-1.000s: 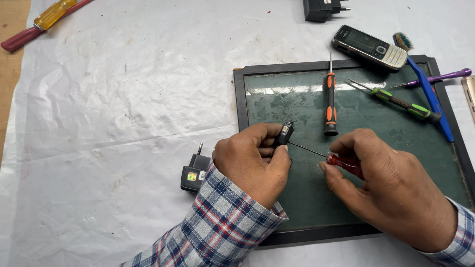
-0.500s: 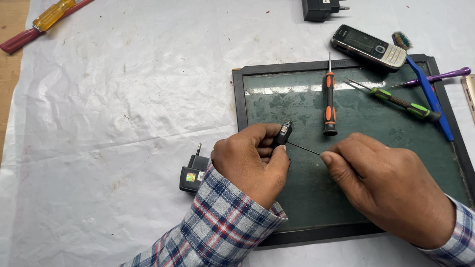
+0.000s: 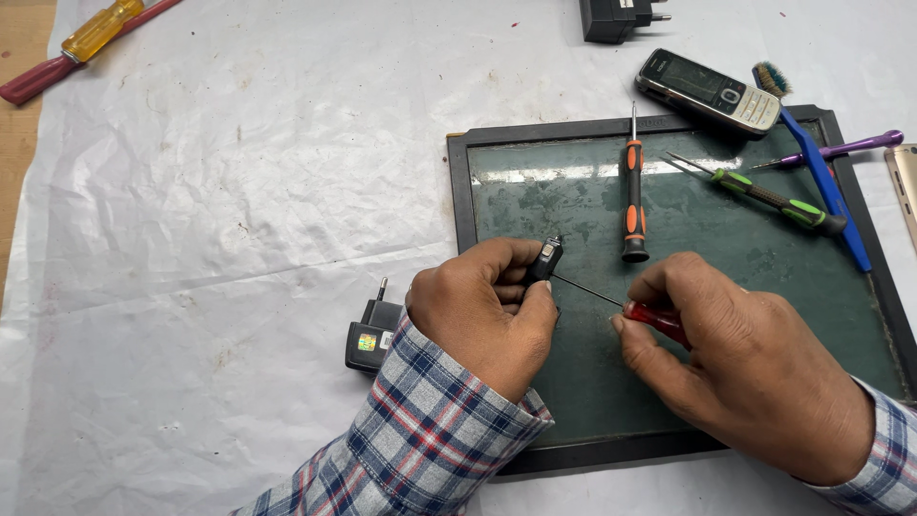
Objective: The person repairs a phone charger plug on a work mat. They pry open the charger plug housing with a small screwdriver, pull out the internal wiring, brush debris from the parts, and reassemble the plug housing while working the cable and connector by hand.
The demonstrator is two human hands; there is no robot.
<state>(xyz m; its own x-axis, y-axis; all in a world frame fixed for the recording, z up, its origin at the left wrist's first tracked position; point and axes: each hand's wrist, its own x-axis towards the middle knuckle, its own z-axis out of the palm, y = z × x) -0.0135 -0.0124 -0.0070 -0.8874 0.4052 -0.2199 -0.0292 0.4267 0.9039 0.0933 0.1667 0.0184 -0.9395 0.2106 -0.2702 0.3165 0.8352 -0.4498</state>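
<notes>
White plastic sheeting [image 3: 239,191] covers the table, creased and a little grubby, and on it lies a dark green work mat [image 3: 573,401] in a black frame that gives a firm, flat place to work. Over the mat's near left part, the left hand [image 3: 482,315] pinches a small black plug-like part [image 3: 545,260] between thumb and fingers [image 3: 516,256], tilted so its end faces the tool. The right hand [image 3: 735,368] has its fingers closed round the red handle of a fine screwdriver [image 3: 630,308], whose thin shaft runs leftward to meet the part; the low grip near the shaft looks suited to steady, small turns. Spare tools lie within reach on the mat: an orange-and-black screwdriver [image 3: 633,196], a green-handled one [image 3: 778,203], a blue brush [image 3: 821,182]. A keypad phone [image 3: 709,91] lies at the mat's far edge, and a black charger [image 3: 371,330] sits just beside the left wrist.
</notes>
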